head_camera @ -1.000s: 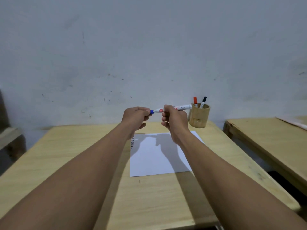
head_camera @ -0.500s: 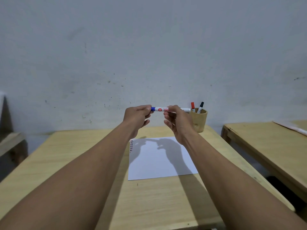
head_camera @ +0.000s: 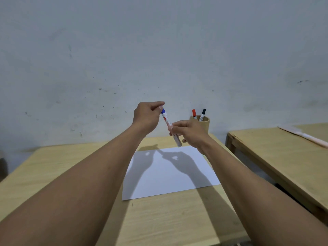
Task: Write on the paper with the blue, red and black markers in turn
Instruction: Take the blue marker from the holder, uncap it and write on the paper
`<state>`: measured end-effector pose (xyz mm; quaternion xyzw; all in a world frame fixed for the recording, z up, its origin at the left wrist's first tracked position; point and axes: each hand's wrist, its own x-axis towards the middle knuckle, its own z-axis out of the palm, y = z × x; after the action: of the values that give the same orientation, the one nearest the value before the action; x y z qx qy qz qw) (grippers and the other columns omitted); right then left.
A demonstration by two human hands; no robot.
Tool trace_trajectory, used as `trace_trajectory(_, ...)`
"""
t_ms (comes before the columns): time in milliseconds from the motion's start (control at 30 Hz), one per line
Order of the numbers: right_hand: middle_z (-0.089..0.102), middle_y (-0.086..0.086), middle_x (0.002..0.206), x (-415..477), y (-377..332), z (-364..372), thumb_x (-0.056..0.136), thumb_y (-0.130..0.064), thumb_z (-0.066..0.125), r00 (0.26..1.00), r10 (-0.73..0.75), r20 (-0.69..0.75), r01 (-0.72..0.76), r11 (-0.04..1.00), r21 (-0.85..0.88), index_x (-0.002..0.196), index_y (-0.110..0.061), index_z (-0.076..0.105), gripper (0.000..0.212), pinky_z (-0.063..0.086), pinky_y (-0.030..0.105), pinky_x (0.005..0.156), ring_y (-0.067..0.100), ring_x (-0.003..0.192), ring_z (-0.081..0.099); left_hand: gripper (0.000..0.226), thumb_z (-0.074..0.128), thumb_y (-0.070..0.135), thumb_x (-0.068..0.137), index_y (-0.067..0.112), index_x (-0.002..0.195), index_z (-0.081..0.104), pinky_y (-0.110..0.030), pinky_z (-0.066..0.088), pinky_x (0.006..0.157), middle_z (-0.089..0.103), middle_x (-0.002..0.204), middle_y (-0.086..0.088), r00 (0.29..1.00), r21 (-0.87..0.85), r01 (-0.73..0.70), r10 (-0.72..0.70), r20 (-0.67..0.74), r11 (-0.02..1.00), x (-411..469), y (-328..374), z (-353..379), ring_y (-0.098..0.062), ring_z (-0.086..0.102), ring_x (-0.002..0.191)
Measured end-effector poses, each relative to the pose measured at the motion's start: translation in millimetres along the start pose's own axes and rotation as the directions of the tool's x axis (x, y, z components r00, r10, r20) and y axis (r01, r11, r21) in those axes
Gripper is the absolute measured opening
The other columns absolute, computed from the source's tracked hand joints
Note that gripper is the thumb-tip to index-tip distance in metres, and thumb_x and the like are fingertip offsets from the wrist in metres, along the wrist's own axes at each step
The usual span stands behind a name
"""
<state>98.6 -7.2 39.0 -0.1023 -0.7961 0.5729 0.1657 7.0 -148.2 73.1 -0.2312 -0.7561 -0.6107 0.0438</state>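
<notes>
Both my hands hold the blue marker (head_camera: pixel 166 121) in the air above the far edge of the white paper (head_camera: pixel 170 173). My left hand (head_camera: pixel 147 117) pinches its blue cap end at the top. My right hand (head_camera: pixel 189 134) grips the white barrel lower down, so the marker tilts steeply with its tail toward the paper. Whether the cap is off I cannot tell. The red marker (head_camera: pixel 194 113) and black marker (head_camera: pixel 202 114) stand upright in a wooden cup (head_camera: pixel 204 124) behind my right hand.
The paper lies on a light wooden desk (head_camera: pixel 71 166) against a grey wall. A second wooden desk (head_camera: pixel 276 153) stands to the right across a narrow gap, with a pale rolled sheet (head_camera: pixel 305 135) on its far side.
The marker has swung from nearly level to steeply tilted: my left hand rose with the cap end and my right hand dropped with the barrel. The view has tipped slightly downward.
</notes>
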Motion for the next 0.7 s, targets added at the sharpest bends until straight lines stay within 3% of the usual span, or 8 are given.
trace_trajectory(67, 0.078, -0.002, 0.08, 5, 5, -8, 0.09, -0.027, 0.074, 0.999, -0.046, -0.013, 0.044, 0.996, -0.08, 0.087, -0.022, 0.075, 0.006, 0.045, 0.024, 0.068, 0.0, 0.071, 0.067, 0.026, 0.057, 0.017, 0.098, 0.022, 0.115, 0.075, -0.028, 0.05, 0.099, 0.073, 0.117, 0.003, 0.997, 0.031, -0.062, 0.06, 0.044, 0.998, 1, 9, 13, -0.015, 0.064, 0.112)
trace_trajectory(133, 0.079, -0.001, 0.082, 13, 10, -17, 0.089, -0.029, 0.074, 0.996, -0.083, -0.039, 0.076, 0.987, -0.145, 0.094, -0.019, 0.075, 0.011, 0.049, 0.032, 0.076, 0.008, 0.077, 0.071, 0.029, 0.054, 0.017, 0.099, 0.023, 0.121, 0.073, -0.024, 0.046, 0.099, 0.072, 0.121, 0.002, 0.993, 0.048, -0.095, 0.091, 0.069, 0.994, 1, 16, 29, -0.014, 0.063, 0.115)
trace_trajectory(200, 0.075, -0.002, 0.082, 20, 11, -31, 0.091, -0.027, 0.072, 0.991, -0.101, -0.086, 0.085, 0.981, -0.174, 0.1, -0.013, 0.075, 0.017, 0.048, 0.031, 0.072, 0.006, 0.068, 0.066, 0.036, 0.05, 0.02, 0.1, 0.025, 0.132, 0.065, -0.029, 0.045, 0.104, 0.071, 0.121, 0.004, 0.996, 0.032, -0.069, 0.067, 0.054, 0.997, 6, 19, 45, -0.017, 0.062, 0.117)
trace_trajectory(300, 0.068, 0.002, 0.084, 31, 10, -58, 0.091, -0.024, 0.072, 0.977, -0.131, -0.168, 0.091, 0.97, -0.224, 0.094, -0.01, 0.076, 0.014, 0.045, 0.031, 0.073, 0.014, 0.073, 0.059, 0.047, 0.045, 0.013, 0.096, 0.026, 0.14, 0.056, -0.034, 0.046, 0.103, 0.071, 0.107, 0.009, 0.999, -0.012, 0.026, -0.025, 0.024, 1.0, 15, 9, 69, -0.019, 0.062, 0.115)
trace_trajectory(400, 0.072, 0.002, 0.085, 50, 14, -87, 0.091, -0.024, 0.072, 0.95, -0.165, -0.265, 0.09, 0.957, -0.274, 0.096, -0.012, 0.074, 0.014, 0.049, 0.03, 0.071, 0.013, 0.073, 0.063, 0.048, 0.044, 0.013, 0.096, 0.022, 0.143, 0.053, -0.032, 0.047, 0.102, 0.066, 0.128, -0.002, 0.996, 0.061, 0.07, -0.074, 0.057, 0.996, 20, -11, 96, -0.021, 0.061, 0.118)
trace_trajectory(533, 0.074, 0.002, 0.089, 82, 19, -116, 0.096, -0.021, 0.066, 0.916, -0.21, -0.341, 0.091, 0.939, -0.332, 0.107, -0.019, 0.063, 0.012, 0.054, 0.029, 0.066, 0.014, 0.08, 0.071, 0.062, 0.064, 0.017, 0.091, 0.019, 0.15, 0.044, -0.037, 0.049, 0.1, 0.06, 0.134, -0.007, 0.981, 0.154, 0.115, -0.137, 0.137, 0.981, 29, -40, 134, -0.023, 0.06, 0.114)
trace_trajectory(633, 0.073, 0.0, 0.088, 103, 23, -128, 0.1, -0.027, 0.059, 0.895, -0.241, -0.374, 0.082, 0.916, -0.393, 0.108, -0.017, 0.062, 0.014, 0.051, 0.029, 0.067, 0.014, 0.08, 0.069, 0.087, 0.08, 0.023, 0.081, 0.018, 0.154, 0.034, -0.039, 0.045, 0.105, 0.053, 0.145, -0.01, 0.958, 0.177, 0.164, -0.2, 0.205, 0.97, 38, -60, 159, -0.026, 0.054, 0.129)
trace_trajectory(700, 0.068, -0.003, 0.087, 117, 30, -131, 0.101, -0.029, 0.059, 0.903, -0.225, -0.366, 0.056, 0.906, -0.419, 0.106, -0.018, 0.063, 0.013, 0.044, 0.021, 0.059, 0.005, 0.073, 0.064, 0.097, 0.085, 0.029, 0.075, 0.018, 0.155, 0.03, -0.037, 0.045, 0.104, 0.05, 0.148, -0.009, 0.954, 0.19, 0.155, -0.197, 0.228, 0.97, 43, -69, 174, -0.026, 0.05, 0.133)
